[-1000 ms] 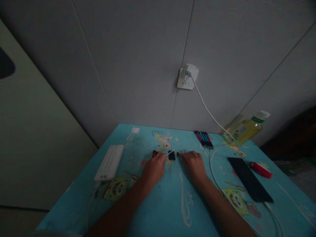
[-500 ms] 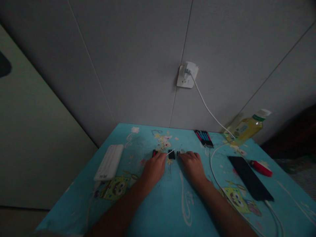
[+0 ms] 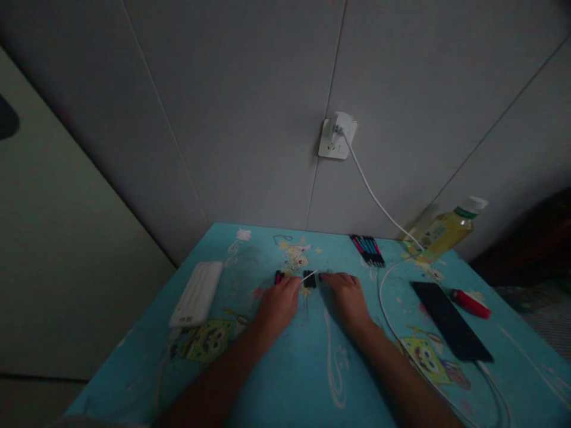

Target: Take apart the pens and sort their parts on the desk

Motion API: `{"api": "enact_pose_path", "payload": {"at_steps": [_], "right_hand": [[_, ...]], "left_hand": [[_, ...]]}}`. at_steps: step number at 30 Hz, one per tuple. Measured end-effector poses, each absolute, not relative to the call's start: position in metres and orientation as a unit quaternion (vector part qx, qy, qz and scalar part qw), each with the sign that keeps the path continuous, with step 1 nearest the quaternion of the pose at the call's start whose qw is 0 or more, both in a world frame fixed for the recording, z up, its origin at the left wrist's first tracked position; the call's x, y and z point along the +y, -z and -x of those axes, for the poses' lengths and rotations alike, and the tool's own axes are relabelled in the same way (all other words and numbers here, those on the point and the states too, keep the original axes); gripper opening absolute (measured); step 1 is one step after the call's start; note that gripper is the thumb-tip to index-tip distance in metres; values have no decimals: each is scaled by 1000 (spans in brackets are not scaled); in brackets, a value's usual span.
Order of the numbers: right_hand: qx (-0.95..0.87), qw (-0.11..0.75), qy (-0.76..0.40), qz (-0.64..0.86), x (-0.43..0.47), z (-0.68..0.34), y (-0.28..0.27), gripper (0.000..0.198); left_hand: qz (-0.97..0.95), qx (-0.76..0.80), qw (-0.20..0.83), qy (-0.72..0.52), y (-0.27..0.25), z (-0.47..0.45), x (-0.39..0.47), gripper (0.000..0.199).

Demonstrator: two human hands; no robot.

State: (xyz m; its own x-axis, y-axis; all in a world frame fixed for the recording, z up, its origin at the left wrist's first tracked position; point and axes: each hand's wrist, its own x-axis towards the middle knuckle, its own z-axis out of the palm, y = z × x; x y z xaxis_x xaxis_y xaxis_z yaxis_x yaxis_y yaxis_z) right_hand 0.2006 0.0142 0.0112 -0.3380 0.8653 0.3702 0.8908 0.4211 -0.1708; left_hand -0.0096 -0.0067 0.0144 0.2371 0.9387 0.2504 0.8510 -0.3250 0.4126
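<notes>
Near the middle of the table, my left hand [image 3: 279, 303] is closed, and a thin white rod [image 3: 308, 276] sticks out from its fingertips toward the right. Just beyond those fingers lies a red-and-black piece [image 3: 279, 276], partly covered by the hand. Small black pieces [image 3: 309, 280] rest side by side between my two hands. My right hand [image 3: 348, 297] is low over the table, fingers bent together around something mostly hidden; a small dark end [image 3: 320, 277] shows at its fingertips.
A row of red, blue and black pens [image 3: 368, 251] lies at the back. To the right are a bottle of yellow liquid [image 3: 448, 235], a dark phone [image 3: 450, 321] and a red-handled object [image 3: 470, 304]. A white power bank [image 3: 197, 294] sits left. A white cable [image 3: 381, 285] crosses from the wall charger [image 3: 342, 125].
My right fingers have shifted slightly and now cover the small silvery tips that showed beside them. My left hand and the white rod look nearly the same.
</notes>
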Motion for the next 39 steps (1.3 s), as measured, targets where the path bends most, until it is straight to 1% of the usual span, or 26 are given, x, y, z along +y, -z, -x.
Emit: {"api": "enact_pose_path", "payload": {"at_steps": [3,5,12,16,19,23,26,30,31,35,39], "right_hand": [[-801,281,27,528,10,-204,-21,35],[-799,307,35,516,5,-203,-27,32],[-838,250,34,484,-1,-200,-31,19],[-827,232,59,509,2,-216,-34,19],[-790,255,86,551,4,-236,-35,22],[-760,301,85,569,9,-256,-34,24],[-780,319,65,534,12,-259,-33,23],[-827,300,41,473,9,-248,-33,18],[-833,298,38,465,8,-245,-33,18],[-838,294,27,459,4,-235,-30,19],[-815,316,17,485,-1,-226,-28,21]], "left_hand": [[-794,561,98,-214,-16,9,-8,31],[-807,545,98,-205,-16,10,-9,31],[-832,506,103,-200,-19,8,-10,31],[-804,541,94,-228,-20,9,-9,30],[-768,576,86,-268,-20,13,-7,30],[-752,581,74,-301,-16,16,-5,30],[-767,553,64,-319,-12,14,-4,31],[-808,470,73,-348,-10,11,-7,43],[-825,441,74,-346,-10,10,-9,44],[-884,339,64,-314,-12,8,-15,26],[-890,309,58,-330,-11,6,-17,25]]}}
